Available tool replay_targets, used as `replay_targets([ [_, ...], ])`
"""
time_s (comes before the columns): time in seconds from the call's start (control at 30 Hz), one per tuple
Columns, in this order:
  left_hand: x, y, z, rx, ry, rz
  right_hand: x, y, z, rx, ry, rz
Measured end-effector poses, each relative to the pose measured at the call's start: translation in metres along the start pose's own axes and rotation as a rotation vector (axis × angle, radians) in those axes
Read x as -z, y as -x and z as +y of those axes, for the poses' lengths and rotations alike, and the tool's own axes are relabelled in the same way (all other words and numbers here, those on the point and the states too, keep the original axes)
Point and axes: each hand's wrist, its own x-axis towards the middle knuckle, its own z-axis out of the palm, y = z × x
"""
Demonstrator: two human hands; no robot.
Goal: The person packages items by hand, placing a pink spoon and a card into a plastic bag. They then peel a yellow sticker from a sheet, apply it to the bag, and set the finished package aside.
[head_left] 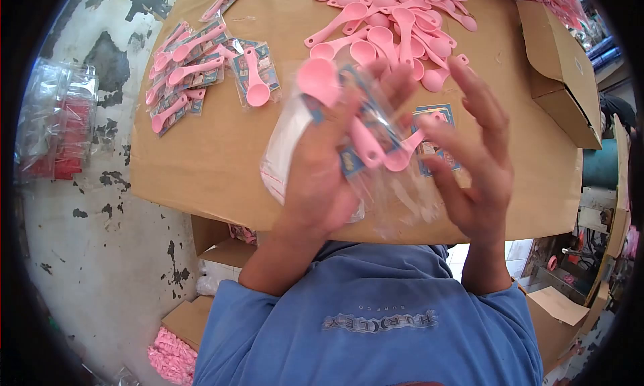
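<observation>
"Brown covering lay over the bench (201,164), and patchy pale ground (127,252) showed to its left. What did the left hand (322,178) have?"

"It held a pink spoon (318,80) and a clear packet with a blue printed card (352,161), up over the near middle of the bench. Its grip was closed around them, with the spoon's bowl at the far left and its handle slanting near and right."

"And the right hand (473,151)?"

"Just to the right, its grip was spread, fingers apart and bent. Blur hid the clear film between the hands, so I couldn't tell if it touched that."

"Was anything close by?"

"White bags (278,154) lay partly behind the left hand. Another pink spoon (400,159) showed between the hands, near some printed cards (436,111)."

"What about the far side?"

"Loose pink spoons (402,23) made a heap at the far middle. Packed spoons (191,64) lay in a pile at the far left, with one packed spoon (257,84) just right of them. On the right sat a cardboard box (563,70)."
</observation>
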Motion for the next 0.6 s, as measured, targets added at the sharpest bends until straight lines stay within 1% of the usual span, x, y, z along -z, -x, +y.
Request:
replay_targets([
  [0.1, -0.002, 0.008, -0.011, 0.170, -0.046, -0.006, -0.010, -0.004, -0.013, 0.023, 0.024, -0.058],
  [0.13, -0.001, 0.011, -0.011, 0.229, -0.073, -0.003, -0.012, -0.004, -0.012, 0.033, -0.025, -0.056],
  [0.17, -0.006, 0.013, -0.012, 0.222, -0.055, 0.016, -0.010, -0.003, -0.011, 0.038, -0.077, -0.048],
  [0.23, 0.011, 0.011, -0.011, 0.233, 0.005, -0.087, -0.008, -0.001, -0.008, 0.049, -0.181, -0.033],
  [0.27, 0.017, 0.010, -0.010, 0.239, 0.034, -0.140, -0.005, 0.001, 0.000, 0.056, -0.285, -0.028],
  [0.37, 0.009, 0.007, -0.008, -0.005, -0.188, 0.050, 0.007, 0.002, 0.008, -0.049, -0.594, 0.049],
  [0.4, 0.014, 0.007, -0.004, -0.042, -0.238, 0.002, 0.011, 0.008, -0.004, -0.244, -0.639, 0.087],
  [0.5, 0.010, 0.010, 0.002, -0.062, -0.548, -0.238, 0.003, 0.006, -0.016, -0.431, -0.713, 0.147],
  [0.53, 0.010, 0.010, 0.000, -0.079, -0.585, -0.236, -0.003, 0.005, -0.019, -0.473, -0.762, 0.152],
  [0.6, 0.008, 0.014, -0.008, -0.107, -0.648, -0.244, -0.002, 0.007, -0.021, -0.582, -0.799, 0.084],
])
